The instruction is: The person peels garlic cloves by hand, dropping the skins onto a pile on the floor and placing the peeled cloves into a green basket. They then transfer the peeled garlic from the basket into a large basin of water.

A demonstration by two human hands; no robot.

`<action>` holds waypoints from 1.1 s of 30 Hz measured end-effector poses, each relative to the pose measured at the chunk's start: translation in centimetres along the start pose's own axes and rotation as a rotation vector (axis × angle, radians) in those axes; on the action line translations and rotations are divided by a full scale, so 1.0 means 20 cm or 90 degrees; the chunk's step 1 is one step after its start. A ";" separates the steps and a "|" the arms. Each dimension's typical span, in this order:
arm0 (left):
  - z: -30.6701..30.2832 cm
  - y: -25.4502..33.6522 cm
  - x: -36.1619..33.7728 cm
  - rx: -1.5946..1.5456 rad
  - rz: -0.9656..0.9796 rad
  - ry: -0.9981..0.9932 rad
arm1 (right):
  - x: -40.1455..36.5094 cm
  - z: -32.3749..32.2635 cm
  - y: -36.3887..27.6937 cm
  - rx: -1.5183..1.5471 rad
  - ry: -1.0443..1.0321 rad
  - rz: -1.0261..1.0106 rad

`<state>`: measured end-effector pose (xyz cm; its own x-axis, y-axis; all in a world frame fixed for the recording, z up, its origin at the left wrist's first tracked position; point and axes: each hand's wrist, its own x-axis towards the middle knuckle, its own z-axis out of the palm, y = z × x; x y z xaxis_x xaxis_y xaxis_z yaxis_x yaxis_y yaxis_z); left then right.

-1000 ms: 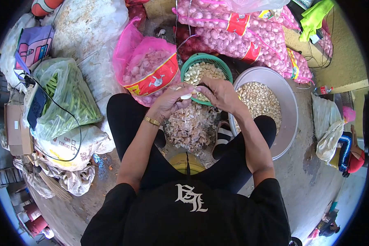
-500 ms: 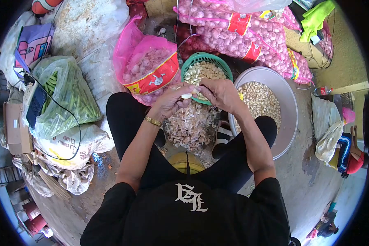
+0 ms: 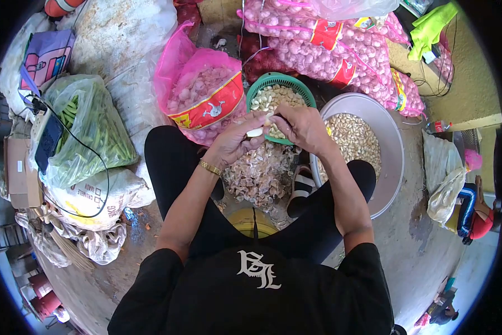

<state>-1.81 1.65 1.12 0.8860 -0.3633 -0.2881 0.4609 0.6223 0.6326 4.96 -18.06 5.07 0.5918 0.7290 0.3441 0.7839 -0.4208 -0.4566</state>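
My left hand (image 3: 238, 140) is closed, with a pale garlic clove (image 3: 255, 132) showing at its fingers. My right hand (image 3: 305, 131) is pinched against the left fingertips, where another garlic clove (image 3: 269, 119) sits between the two hands. Beyond them stands a green plastic basket (image 3: 309, 92) of peeled cloves. Below the hands lies a heap of garlic skins (image 3: 257, 174). At my right knee a large pale basin (image 3: 395, 162) holds many cloves. A pink mesh bag (image 3: 175, 53) of garlic leans open on the left.
Stacked mesh sacks of garlic (image 3: 329, 53) fill the back. On the left are a plastic bag of green vegetables (image 3: 97, 128), a white sack (image 3: 103, 201) and a black cable. A sandaled foot (image 3: 301, 190) rests beside the skins. Another person (image 3: 479, 218) is at the far right.
Both hands stay together at nearly the same place, with slight finger movement. The clove in the left hand shows a little more clearly.
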 end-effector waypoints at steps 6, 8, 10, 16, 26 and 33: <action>0.00 -0.01 0.00 0.004 -0.033 0.006 | -0.01 0.00 0.01 -0.030 -0.008 -0.045; -0.02 -0.01 0.00 0.009 -0.031 0.007 | -0.01 0.01 0.01 -0.043 -0.021 -0.042; -0.03 -0.02 0.01 0.013 -0.028 0.006 | -0.02 0.01 0.01 -0.058 -0.034 -0.038; -0.03 -0.01 0.03 -0.030 0.007 0.103 | -0.02 0.00 -0.03 -0.024 -0.016 -0.079; -0.07 0.06 0.01 -0.181 0.070 -0.034 | -0.12 0.05 -0.02 0.023 -0.168 -0.054; -0.13 0.02 0.05 -0.202 0.059 -0.067 | -0.08 0.08 -0.08 0.201 -0.047 0.140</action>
<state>-0.71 3.28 -0.73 0.9226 -0.3539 -0.1535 0.3856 0.8348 0.3930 2.57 -17.73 3.97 0.7149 0.6819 0.1547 0.5364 -0.3929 -0.7469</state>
